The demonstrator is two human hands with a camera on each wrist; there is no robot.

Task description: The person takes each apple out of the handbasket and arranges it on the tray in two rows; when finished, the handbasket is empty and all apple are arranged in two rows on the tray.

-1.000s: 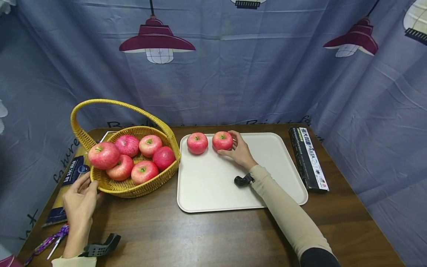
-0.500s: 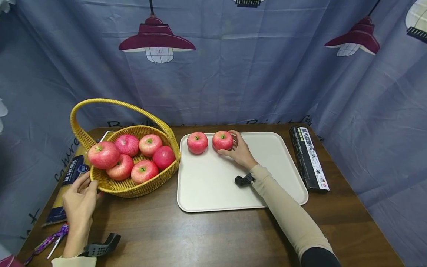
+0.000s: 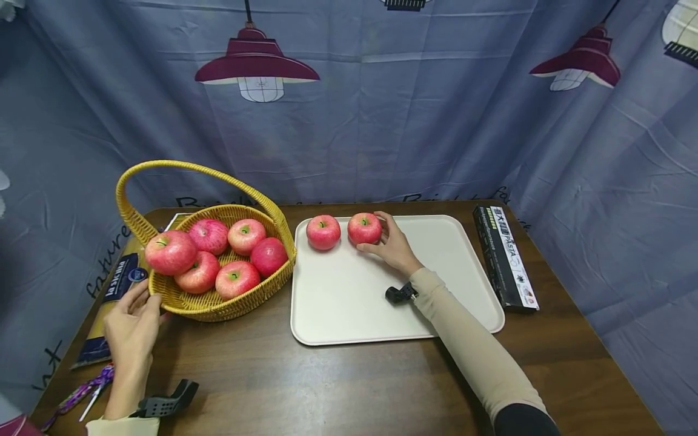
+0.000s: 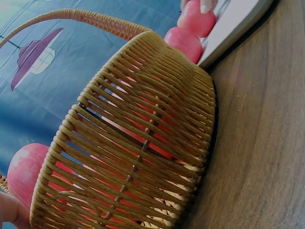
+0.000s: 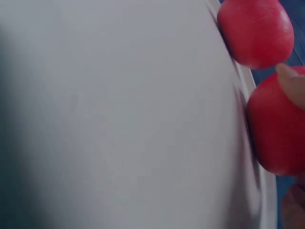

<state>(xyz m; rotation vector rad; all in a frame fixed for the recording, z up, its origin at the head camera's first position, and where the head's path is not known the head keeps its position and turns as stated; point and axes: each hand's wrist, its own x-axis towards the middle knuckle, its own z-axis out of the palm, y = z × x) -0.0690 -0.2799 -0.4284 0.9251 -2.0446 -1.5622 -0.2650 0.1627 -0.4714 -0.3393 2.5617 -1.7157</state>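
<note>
My left hand (image 3: 131, 327) grips the near-left rim of a yellow woven basket (image 3: 234, 310) with a tall arched handle. Several red apples lie in it, one of them (image 3: 171, 252) piled high at the left side. In the left wrist view the basket's woven wall (image 4: 128, 138) fills the middle, with fingertips at its rim. On the cream tray (image 3: 349, 303), my right hand (image 3: 397, 251) holds an apple (image 3: 363, 229) between thumb and fingers at the back edge. Another apple (image 3: 323, 232) sits just left of it. The right wrist view shows the thumb (image 5: 293, 86) against the held apple.
A black pasta box (image 3: 507, 260) lies right of the tray. Left of the basket is a blue and yellow bag (image 3: 117, 281), with a purple-handled tool (image 3: 87, 387) nearer the front. A blue curtain (image 3: 354, 133) hangs behind the wooden table (image 3: 245, 375).
</note>
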